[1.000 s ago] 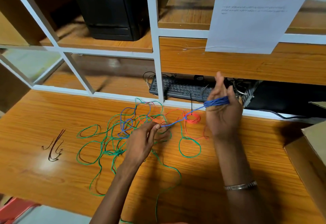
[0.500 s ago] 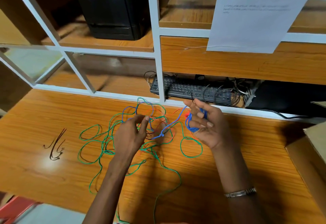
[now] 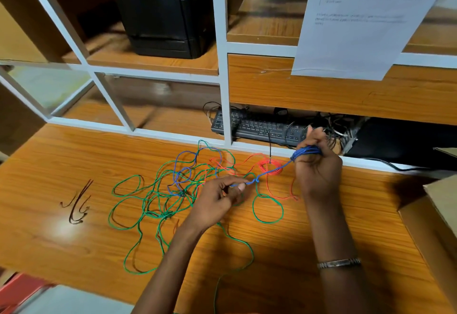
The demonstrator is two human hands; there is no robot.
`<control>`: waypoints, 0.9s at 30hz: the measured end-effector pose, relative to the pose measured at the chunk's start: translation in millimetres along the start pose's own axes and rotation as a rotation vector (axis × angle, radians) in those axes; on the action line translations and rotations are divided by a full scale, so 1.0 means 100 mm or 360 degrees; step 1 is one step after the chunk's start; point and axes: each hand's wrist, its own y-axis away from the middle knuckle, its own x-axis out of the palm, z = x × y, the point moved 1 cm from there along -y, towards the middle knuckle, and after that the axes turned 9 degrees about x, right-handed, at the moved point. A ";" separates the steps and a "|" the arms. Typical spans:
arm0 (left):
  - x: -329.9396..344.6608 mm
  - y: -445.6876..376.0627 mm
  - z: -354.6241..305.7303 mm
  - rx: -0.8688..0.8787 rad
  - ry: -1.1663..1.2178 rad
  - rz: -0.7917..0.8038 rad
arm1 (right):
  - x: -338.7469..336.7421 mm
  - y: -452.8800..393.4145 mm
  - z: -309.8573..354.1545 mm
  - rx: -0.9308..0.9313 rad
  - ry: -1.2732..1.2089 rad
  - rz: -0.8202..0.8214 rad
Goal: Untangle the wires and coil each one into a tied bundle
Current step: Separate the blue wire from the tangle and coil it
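— Starting nearest, what lies on the desk point(image 3: 284, 264)?
— Loose loops of green wire point(image 3: 138, 217) sprawl over the wood, reaching toward the near edge. A wristband point(image 3: 338, 262) shows on the right forearm.
— And the hands?
— Left hand point(image 3: 217, 200) pinches the blue wire point(image 3: 272, 171) between thumb and fingertips, just beside a small knot. The strand runs taut up to the right hand point(image 3: 317, 165), raised above the desk, whose curled fingers grip several blue turns wound round them.
— Farther back?
— Red wire point(image 3: 270, 166) lies partly coiled between the hands, its loose end tangled with blue and green loops to the left. Behind the white frame point(image 3: 222, 66), a black keyboard point(image 3: 257, 125) sits under the shelf; a black box point(image 3: 165, 14) stands higher, and a printed sheet point(image 3: 358, 21) hangs at right.
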 end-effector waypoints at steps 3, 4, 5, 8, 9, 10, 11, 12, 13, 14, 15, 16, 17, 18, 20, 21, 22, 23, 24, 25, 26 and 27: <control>0.09 0.02 0.02 0.0008 -0.0068 -0.0032 | 0.06 -0.03 -0.02 -0.0275 0.0329 -0.0213; 0.11 0.03 0.01 0.0030 -0.0078 -0.0017 | 0.09 -0.04 -0.06 -0.0401 0.0551 -0.0285; 0.11 0.02 0.03 0.0067 -0.0119 -0.0027 | 0.11 -0.05 -0.11 -0.0535 0.0847 -0.0365; -0.02 0.00 0.11 0.0143 -0.0204 -0.0203 | -0.02 -0.10 -0.13 -0.0860 0.1771 -0.0747; -0.07 -0.01 0.11 0.0160 -0.0197 -0.0260 | -0.06 -0.10 -0.11 -0.0833 0.2077 -0.0916; -0.10 -0.02 0.10 0.0193 -0.0192 -0.0299 | -0.11 -0.10 -0.10 -0.0692 0.2423 -0.1037; -0.11 -0.03 0.06 0.0237 -0.0177 -0.0324 | -0.17 -0.09 -0.11 -0.0438 0.2805 -0.1092; -0.12 -0.05 0.02 0.0284 -0.0138 -0.0356 | -0.23 -0.09 -0.13 -0.0129 0.3184 -0.1126; -0.12 -0.06 -0.02 0.0326 -0.0107 -0.0391 | -0.30 -0.09 -0.17 0.0172 0.3440 -0.1117; -0.13 -0.08 -0.06 0.0341 -0.0087 -0.0425 | -0.32 -0.07 -0.24 0.0402 0.3545 -0.1093; -0.16 -0.11 -0.07 0.0332 -0.0082 -0.0449 | -0.29 -0.03 -0.33 0.0608 0.3550 -0.1067; -0.18 -0.12 -0.08 0.0324 -0.0071 -0.0471 | -0.25 0.02 -0.42 0.0839 0.3475 -0.1014; -0.21 -0.13 -0.08 0.0319 -0.0068 -0.0474 | -0.21 0.07 -0.50 0.1084 0.3301 -0.0916; -0.24 -0.14 -0.07 0.0332 -0.0070 -0.0473 | -0.15 0.14 -0.56 0.1303 0.3108 -0.0758; -0.27 -0.15 -0.05 0.0360 -0.0095 -0.0432 | -0.01 0.27 -0.64 0.1608 0.2859 -0.0384; -0.27 -0.16 -0.03 0.0356 -0.0109 -0.0394 | 0.02 0.31 -0.65 0.1701 0.2786 -0.0196; -0.27 -0.16 -0.03 0.0332 -0.0120 -0.0349 | 0.06 0.33 -0.65 0.1736 0.2721 -0.0036; -0.26 -0.16 -0.02 0.0304 -0.0101 -0.0320 | 0.07 0.33 -0.65 0.1721 0.2633 0.0075; -0.25 -0.16 0.00 0.0278 -0.0065 -0.0287 | 0.08 0.31 -0.64 0.1673 0.2507 0.0169; -0.23 -0.15 0.05 0.0268 -0.0034 -0.0262 | 0.12 0.33 -0.63 0.1603 0.2361 0.0257; -0.21 -0.14 0.11 0.0262 -0.0011 -0.0233 | 0.14 0.34 -0.62 0.1514 0.2200 0.0311; -0.18 -0.14 0.20 0.0247 -0.0012 -0.0219 | 0.15 0.34 -0.61 0.1395 0.2033 0.0326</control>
